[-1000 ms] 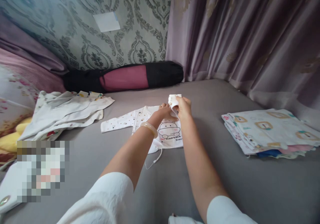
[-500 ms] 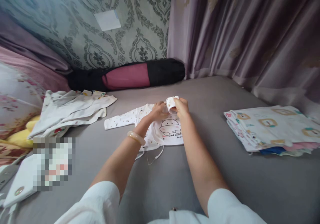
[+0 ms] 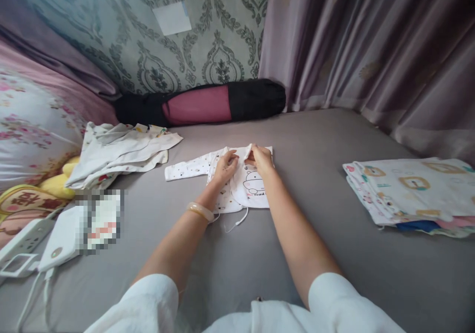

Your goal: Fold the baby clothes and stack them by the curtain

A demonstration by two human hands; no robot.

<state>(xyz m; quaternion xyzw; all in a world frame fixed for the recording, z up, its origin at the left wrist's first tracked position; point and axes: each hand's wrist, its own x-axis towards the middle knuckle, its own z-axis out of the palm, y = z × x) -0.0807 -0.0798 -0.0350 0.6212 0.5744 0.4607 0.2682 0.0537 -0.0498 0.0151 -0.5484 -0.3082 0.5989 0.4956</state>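
Right hand: thumb and fingers pinch the top edge of the shirt; should the pinch hold only one layer, the cloth beneath could lag or bunch.
Left hand: on the shirt, just left of the pinch, fingers half bent; whether it grips cloth or merely presses, I cannot tell. Too light a press could let the whole shirt drag with a pull from the right.
Shirt: on the grey sheet, under both hands, its cartoon print just on the wearer's side of the pinch; a slanted tug could crease the front.
Tie strings: loose past the hem, on the wearer's side of the grip; they could get trapped if cloth is turned over them.
Spread sleeve: stretched out left of both hands; with neither hand on its outer end, it could twist if the body shifts.
Folded stack: well apart, right of the grip; a wide elbow swing might ruffle its uneven edges.
Grip, against half a second ago: the right hand then held a raised, rolled bit of white cloth; now it pinches lower and flatter, and the hands sit slightly farther apart.
Sleeve, against then: spread out just as before.
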